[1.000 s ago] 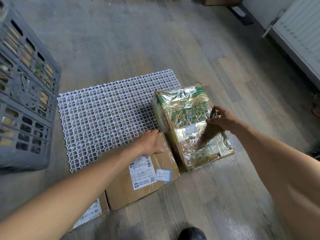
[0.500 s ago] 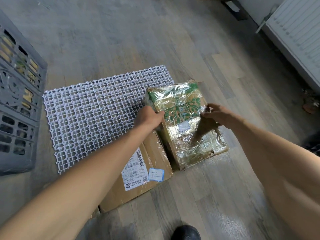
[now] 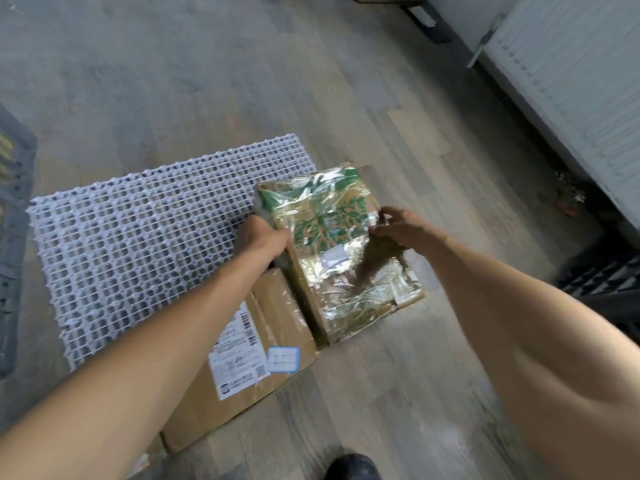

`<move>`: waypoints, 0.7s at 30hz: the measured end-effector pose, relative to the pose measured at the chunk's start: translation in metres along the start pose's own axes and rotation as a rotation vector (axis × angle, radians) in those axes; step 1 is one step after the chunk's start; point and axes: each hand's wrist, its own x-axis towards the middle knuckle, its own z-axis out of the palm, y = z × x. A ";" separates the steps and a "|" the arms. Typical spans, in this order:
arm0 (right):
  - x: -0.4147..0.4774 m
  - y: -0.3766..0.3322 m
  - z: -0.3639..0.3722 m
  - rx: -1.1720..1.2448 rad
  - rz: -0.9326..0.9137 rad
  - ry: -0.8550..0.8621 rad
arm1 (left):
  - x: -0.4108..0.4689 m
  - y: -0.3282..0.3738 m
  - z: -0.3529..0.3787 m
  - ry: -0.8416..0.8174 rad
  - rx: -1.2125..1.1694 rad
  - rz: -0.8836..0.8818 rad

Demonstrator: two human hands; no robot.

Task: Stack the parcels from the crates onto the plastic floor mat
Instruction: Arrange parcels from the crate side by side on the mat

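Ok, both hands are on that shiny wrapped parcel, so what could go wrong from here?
The film on the wrapped parcel looks loose and glossy, so the left hand and right hand could slip. The left hand sits close against the brown parcel; fingers may get pinched. The parcel overhangs the right edge of the floor mat and might end up off it.

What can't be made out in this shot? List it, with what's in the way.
Left hand, head view: fingers tucked behind the side of the film-wrapped parcel; grip unclear.
Shipping label on the brown cardboard parcel, head view: text too small, blurred.
Grey crate, head view: cut off by left edge; contents unseen.
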 end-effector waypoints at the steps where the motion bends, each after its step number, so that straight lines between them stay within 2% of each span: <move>1: -0.002 0.000 0.001 -0.011 -0.006 0.015 | 0.002 0.000 0.001 -0.002 0.000 -0.005; 8: -0.004 -0.001 0.002 -0.076 -0.021 0.014 | 0.004 -0.001 0.002 0.018 0.048 -0.007; 21: 0.000 0.003 0.000 -0.097 0.010 0.007 | 0.003 0.000 0.002 0.023 -0.111 -0.055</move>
